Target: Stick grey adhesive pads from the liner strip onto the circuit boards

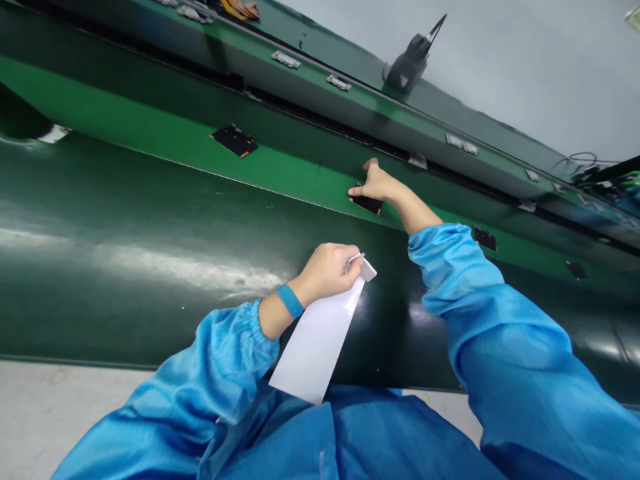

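Observation:
My left hand (pixel 333 270) is closed in a pinch on a small white flat piece (pixel 369 268), held over the near dark green work surface. Below that hand a white sheet (pixel 316 343) slants down over the table's front edge; whether the fingers also grip it I cannot tell. My right hand (pixel 377 183) reaches out to the bright green strip. Its thumb and fingers span a thin black panel (pixel 367 202) with an orange corner, partly hidden under the hand.
Similar black panels lie along the green strip (pixel 165 143), one to the left (pixel 234 140) and one to the right (pixel 485 238). Small whitish parts (pixel 286 60) sit on the raised ledge behind. A black two-way radio (pixel 409 63) stands farther back.

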The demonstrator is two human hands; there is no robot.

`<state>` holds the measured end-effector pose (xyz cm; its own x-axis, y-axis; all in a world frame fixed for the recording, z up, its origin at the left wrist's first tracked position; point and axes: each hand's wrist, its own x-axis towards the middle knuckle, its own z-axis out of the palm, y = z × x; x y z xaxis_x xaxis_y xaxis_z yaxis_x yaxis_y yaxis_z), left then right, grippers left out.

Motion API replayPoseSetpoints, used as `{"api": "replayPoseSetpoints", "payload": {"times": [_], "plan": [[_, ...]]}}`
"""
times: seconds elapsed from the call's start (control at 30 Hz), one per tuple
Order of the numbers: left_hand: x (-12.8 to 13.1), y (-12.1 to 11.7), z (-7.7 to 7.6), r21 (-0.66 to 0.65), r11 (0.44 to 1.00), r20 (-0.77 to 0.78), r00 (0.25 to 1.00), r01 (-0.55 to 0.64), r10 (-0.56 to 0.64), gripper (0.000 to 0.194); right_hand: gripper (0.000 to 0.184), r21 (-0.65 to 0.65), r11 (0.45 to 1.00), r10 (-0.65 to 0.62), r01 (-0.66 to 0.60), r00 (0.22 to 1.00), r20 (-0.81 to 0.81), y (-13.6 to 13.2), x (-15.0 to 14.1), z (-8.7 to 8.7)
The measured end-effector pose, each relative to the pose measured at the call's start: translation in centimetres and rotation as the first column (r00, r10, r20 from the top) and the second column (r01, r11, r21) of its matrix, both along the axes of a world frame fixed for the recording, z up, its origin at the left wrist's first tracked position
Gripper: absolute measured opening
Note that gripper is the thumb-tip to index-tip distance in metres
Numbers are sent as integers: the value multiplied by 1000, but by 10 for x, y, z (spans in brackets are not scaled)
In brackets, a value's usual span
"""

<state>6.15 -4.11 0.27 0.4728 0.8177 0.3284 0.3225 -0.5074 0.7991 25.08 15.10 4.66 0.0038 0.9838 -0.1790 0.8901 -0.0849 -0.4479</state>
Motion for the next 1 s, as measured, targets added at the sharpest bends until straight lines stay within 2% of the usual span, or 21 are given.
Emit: {"api": "replayPoseSetpoints", "payload": {"times": [0.1, 0.2, 0.23, 0.33, 0.43, 0.53, 0.63, 0.77, 1.0], "plan": [[3, -4, -1, 60, 998, -58, 998, 11, -8, 33, 47, 61, 997, 48, -40, 988, -147, 14, -15, 6], [4, -7, -3, 109, 994, -130, 992, 20, -6, 28, 13, 22, 994, 111, -109, 950, -293, 29, -64, 10], [4, -7, -3, 119, 993, -150, 989, 23, -5, 26, 11, -6, 990, 133, -144, 929, -347, 35, -84, 12], [3, -8, -3, 136, 989, -193, 981, 54, -27, 21, 19, -46, 971, 189, -235, 868, -459, 54, -147, 15], [2, -7, -1, 148, 984, -219, 974, 97, -63, 19, 25, -43, 962, 219, -269, 859, -462, 75, -200, 12], [3, -6, 0, 152, 984, -237, 970, 94, -56, 23, 30, -44, 954, 253, -297, 875, -413, 93, -237, 2], [6, -5, 0, 171, 980, -255, 965, 101, -56, 26, 30, -61, 944, 278, -325, 880, -385, 106, -257, -11], [8, -6, -1, 188, 972, -266, 960, 139, -86, 28, 26, -106, 934, 285, -340, 891, -353, 116, -263, -27], [9, -8, 2, 191, 972, -244, 966, 137, -88, 26, 23, -91, 959, 224, -269, 913, -343, 115, -255, -30]]}}
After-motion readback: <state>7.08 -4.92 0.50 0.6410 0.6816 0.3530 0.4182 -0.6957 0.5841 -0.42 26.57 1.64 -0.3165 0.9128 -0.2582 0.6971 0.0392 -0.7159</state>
